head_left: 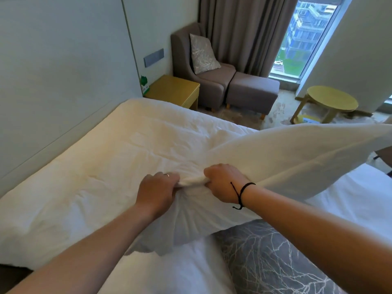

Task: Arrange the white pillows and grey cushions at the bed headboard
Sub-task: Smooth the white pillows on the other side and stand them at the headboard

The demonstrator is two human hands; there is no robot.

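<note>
Above the bed (63,209), the left hand (158,193) and right hand (224,183) are both gripping one bunched edge of a white pillow (297,162), fingers clamped on the fabric. It is hanging lifted over the white bedding, with a grey patterned cushion (265,255) lying just below it.

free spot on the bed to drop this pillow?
Free: the white bed top along the wall panel, up to the nightstand. Crowded: near edge, where both hands, left and right, grip the pillow over the grey cushion.
</note>
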